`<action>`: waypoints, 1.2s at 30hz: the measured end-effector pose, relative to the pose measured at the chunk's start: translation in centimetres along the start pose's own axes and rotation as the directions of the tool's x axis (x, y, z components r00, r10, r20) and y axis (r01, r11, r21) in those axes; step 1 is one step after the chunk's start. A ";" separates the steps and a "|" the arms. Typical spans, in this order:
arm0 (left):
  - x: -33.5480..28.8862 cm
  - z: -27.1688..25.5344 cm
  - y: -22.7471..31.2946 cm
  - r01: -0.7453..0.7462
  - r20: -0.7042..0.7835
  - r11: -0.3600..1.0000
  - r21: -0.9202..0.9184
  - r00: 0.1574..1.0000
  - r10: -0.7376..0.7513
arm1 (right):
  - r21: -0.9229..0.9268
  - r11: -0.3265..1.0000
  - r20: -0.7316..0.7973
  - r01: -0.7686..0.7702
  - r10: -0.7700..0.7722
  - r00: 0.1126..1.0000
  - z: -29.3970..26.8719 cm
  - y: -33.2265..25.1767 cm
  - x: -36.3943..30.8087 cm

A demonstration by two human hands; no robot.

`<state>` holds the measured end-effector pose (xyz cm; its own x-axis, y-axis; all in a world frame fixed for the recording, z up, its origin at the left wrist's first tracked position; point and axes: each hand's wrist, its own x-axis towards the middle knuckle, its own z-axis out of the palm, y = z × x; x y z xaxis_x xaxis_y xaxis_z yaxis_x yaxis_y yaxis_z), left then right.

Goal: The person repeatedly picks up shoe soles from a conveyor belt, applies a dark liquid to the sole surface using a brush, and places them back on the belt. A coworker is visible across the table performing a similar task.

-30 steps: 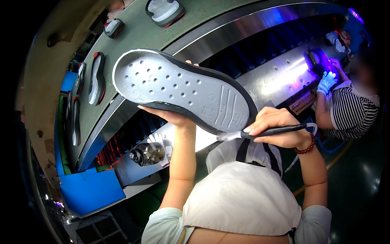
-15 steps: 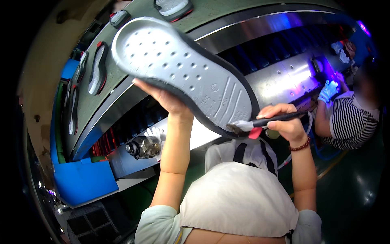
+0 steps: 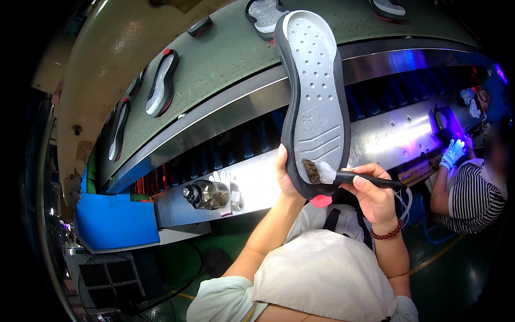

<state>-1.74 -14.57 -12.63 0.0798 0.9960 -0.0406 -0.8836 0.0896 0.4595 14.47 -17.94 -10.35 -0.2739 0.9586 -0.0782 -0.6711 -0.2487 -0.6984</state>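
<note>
A grey shoe sole with a black rim and a red tab at its lower end stands almost upright before me. Its dimpled, grooved inner face is toward me. My left hand is closed around its lower left edge; part of the fingers is hidden behind it. In my right hand is a flat brush with a black handle, pinched between thumb and fingers. The dark bristles rest against the lower part of the sole's inner face, near the grooves.
Beyond the sole runs a green conveyor belt carrying several more soles, one being a sole at left. On the metal shelf below are a clear bottle and white gloves. A blue box stands left; a gloved co-worker sits right.
The sole has turned more upright and shifted right. My left hand has moved from its side to its lower left edge. The brush has moved slightly up from the lower rim.
</note>
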 end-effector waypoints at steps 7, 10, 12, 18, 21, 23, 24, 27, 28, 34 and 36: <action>-0.5 -0.1 2.0 0.129 0.164 0.991 -0.023 0.979 -0.123 | 0.025 0.998 -0.029 0.058 -0.057 0.998 0.0 0.7 -0.3; -0.8 0.1 2.0 0.125 0.061 0.985 0.117 0.989 -0.133 | -0.005 0.998 -0.019 0.065 -0.065 0.998 -0.4 0.9 -0.4; -1.0 0.4 1.9 0.112 0.027 0.970 0.217 0.992 -0.121 | -0.070 0.995 0.002 0.065 -0.065 0.998 -0.9 0.8 -0.6; -1.3 1.7 1.6 0.030 0.005 0.916 0.399 0.999 -0.035 | -0.002 0.998 -0.047 0.066 -0.066 0.997 -0.8 0.5 -0.9; -1.5 1.8 1.5 0.007 0.015 0.900 0.436 1.000 -0.015 | -0.008 0.998 -0.067 0.057 -0.057 0.996 -1.1 0.4 -1.0; -1.5 1.6 1.8 0.044 0.045 0.899 0.435 0.997 -0.070 | -0.006 0.998 -0.062 0.064 -0.064 0.996 -1.2 0.6 -1.0; -1.4 1.3 1.9 0.077 0.082 0.911 0.406 0.989 -0.120 | -0.005 0.998 -0.059 0.068 -0.069 0.996 -1.2 0.7 -1.0; -1.3 -0.1 2.0 0.138 0.195 0.926 0.351 0.957 -0.216 | -0.003 0.998 -0.063 0.066 -0.066 0.996 -1.1 0.6 -1.1; -1.3 -0.3 2.0 0.130 0.232 0.927 0.352 0.947 -0.221 | 0.003 0.998 -0.061 0.069 -0.068 0.996 -1.1 0.6 -1.1; -1.6 -1.7 0.4 0.090 0.371 0.982 0.168 0.917 -0.148 | 0.041 0.994 -0.032 0.100 -0.098 0.995 -0.6 1.4 -1.2; -1.5 -1.6 0.1 0.106 0.315 0.988 0.116 0.939 -0.138 | 0.016 0.993 -0.041 0.115 -0.114 0.993 -0.3 1.7 -1.3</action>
<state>-2.68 -16.03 -13.98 0.3421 0.9226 0.1785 -0.8108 0.1939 0.5522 13.89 -19.56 -11.72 -0.1675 0.9855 -0.0270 -0.7093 -0.1395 -0.6910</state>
